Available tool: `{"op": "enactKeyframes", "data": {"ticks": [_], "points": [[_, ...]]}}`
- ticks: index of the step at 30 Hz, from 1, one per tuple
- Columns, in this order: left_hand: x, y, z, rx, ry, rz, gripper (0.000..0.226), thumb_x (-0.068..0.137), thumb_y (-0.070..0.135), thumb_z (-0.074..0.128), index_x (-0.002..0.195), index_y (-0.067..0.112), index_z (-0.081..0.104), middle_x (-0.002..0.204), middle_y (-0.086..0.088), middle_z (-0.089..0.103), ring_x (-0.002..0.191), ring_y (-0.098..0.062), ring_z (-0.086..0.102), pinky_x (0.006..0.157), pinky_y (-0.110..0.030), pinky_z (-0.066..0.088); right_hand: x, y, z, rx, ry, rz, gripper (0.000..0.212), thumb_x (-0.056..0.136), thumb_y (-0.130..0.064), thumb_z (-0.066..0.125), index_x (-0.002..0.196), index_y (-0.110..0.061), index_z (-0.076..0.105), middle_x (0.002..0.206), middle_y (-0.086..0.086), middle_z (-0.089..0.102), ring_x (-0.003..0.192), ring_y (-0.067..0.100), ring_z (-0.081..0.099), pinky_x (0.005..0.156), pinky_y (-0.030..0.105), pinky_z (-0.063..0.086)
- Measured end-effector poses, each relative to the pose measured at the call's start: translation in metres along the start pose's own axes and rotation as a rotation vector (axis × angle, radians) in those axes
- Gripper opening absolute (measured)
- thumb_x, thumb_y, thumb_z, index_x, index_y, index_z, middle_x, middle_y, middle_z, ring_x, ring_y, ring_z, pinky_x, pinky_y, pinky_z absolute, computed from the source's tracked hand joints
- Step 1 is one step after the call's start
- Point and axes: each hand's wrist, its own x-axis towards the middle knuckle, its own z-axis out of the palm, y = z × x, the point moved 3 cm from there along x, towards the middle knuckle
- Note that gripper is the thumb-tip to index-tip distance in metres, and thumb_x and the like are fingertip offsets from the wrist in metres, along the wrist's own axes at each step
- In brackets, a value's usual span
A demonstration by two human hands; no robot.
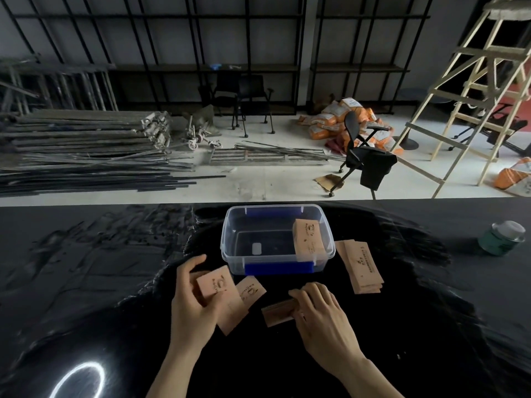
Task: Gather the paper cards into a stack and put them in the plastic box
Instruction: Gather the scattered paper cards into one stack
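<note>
A clear plastic box (pixel 230 242) with blue handles stands on the black table, and one bundle of tan paper cards (pixel 307 239) leans against its right inner wall. My left hand (pixel 192 305) grips a small stack of cards (pixel 214 285) just left of the box's front. Loose cards (pixel 250 291) lie under and beside that stack. My right hand (pixel 321 314) presses its fingers on another card bundle (pixel 277 313) lying flat on the table. A fanned pile of longer cards (pixel 362 268) rests to the right of the box.
A green jar with a pale lid (pixel 502 238) stands at the table's right. Beyond the table's far edge (pixel 115 204) lie metal poles, black chairs, orange sacks and a wooden ladder (pixel 471 90). A bright ring of light reflects at the lower left.
</note>
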Motion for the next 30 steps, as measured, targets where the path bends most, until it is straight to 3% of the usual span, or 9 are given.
{"op": "enactKeyframes", "data": {"ticks": [5,9,12,16,18,22,25,28,30], "points": [[-0.008,0.013,0.044,0.304,-0.340,0.139,0.035,0.089,0.008,0.072,0.105,0.037,0.060,0.100,0.015,0.077,0.095,0.003,0.073,0.086,-0.023,0.060,-0.001,-0.005,0.002,0.009,0.032,0.015,0.050,0.090,-0.025,0.069,0.137,-0.018,0.051,0.126,0.001,0.061,0.123,0.023,0.055,0.102,0.039,0.053],[-0.015,0.028,0.080,0.554,-0.499,0.264,0.026,0.102,0.023,0.054,0.121,0.038,0.065,0.117,0.019,0.070,0.098,0.008,0.059,0.093,-0.010,0.045,0.001,-0.003,0.004,0.114,0.017,0.077,0.077,0.097,-0.028,0.062,0.159,-0.018,0.017,0.156,0.000,0.039,0.142,0.019,0.037,0.116,0.028,0.030],[-0.020,0.031,0.097,0.502,-0.531,0.262,0.030,0.103,0.024,0.053,0.131,0.032,0.056,0.128,0.015,0.066,0.107,0.002,0.064,0.098,-0.016,0.051,0.002,-0.003,0.010,0.103,0.005,0.035,0.084,0.097,-0.032,0.060,0.161,-0.024,0.005,0.159,-0.004,0.035,0.144,0.016,0.033,0.119,0.033,0.032],[-0.021,0.016,0.083,0.353,-0.259,0.256,0.027,0.094,0.022,0.064,0.117,0.032,0.053,0.114,0.014,0.062,0.104,-0.001,0.062,0.090,-0.024,0.057,0.003,0.002,0.011,0.031,0.006,0.008,0.068,0.093,-0.031,0.063,0.153,-0.021,0.033,0.131,-0.004,0.057,0.120,0.017,0.052,0.100,0.036,0.052],[-0.020,0.002,0.069,0.340,-0.157,0.195,0.025,0.093,0.024,0.065,0.112,0.034,0.053,0.111,0.014,0.062,0.104,-0.003,0.061,0.091,-0.027,0.055,0.005,0.002,0.012,0.000,0.021,-0.001,0.058,0.094,-0.030,0.061,0.148,-0.020,0.042,0.126,-0.002,0.059,0.117,0.018,0.055,0.098,0.035,0.054],[-0.029,-0.008,0.077,0.311,-0.420,0.082,0.016,0.099,0.040,0.048,0.114,0.044,0.052,0.114,0.015,0.064,0.104,-0.003,0.065,0.094,-0.037,0.058,0.010,0.000,0.016,-0.012,0.014,0.002,0.067,0.096,-0.031,0.060,0.155,-0.022,0.030,0.150,0.001,0.048,0.144,0.025,0.036,0.116,0.040,0.039],[-0.028,-0.003,0.079,0.297,-0.355,0.125,0.026,0.097,0.050,0.042,0.120,0.043,0.053,0.118,0.017,0.063,0.107,-0.002,0.064,0.095,-0.035,0.057,0.008,0.002,0.016,-0.080,-0.006,-0.038,0.065,0.094,-0.035,0.063,0.152,-0.027,0.033,0.143,-0.001,0.054,0.146,0.028,0.034,0.121,0.046,0.030],[-0.019,-0.008,0.055,0.525,-0.064,0.182,0.032,0.096,0.033,0.058,0.128,0.033,0.055,0.124,0.012,0.065,0.117,-0.011,0.061,0.099,-0.036,0.051,0.007,0.005,0.014,-0.086,0.006,-0.053,0.051,0.096,-0.033,0.058,0.144,-0.027,0.044,0.133,-0.001,0.059,0.141,0.028,0.042,0.119,0.043,0.032],[-0.014,-0.016,0.042,0.798,-0.106,0.050,0.061,0.088,0.043,0.066,0.144,0.032,0.045,0.141,0.008,0.057,0.134,-0.018,0.050,0.111,-0.039,0.042,0.007,0.003,0.013,-0.045,-0.006,-0.037,0.045,0.095,-0.031,0.057,0.139,-0.027,0.047,0.132,0.000,0.058,0.136,0.027,0.045,0.114,0.041,0.039]]}}
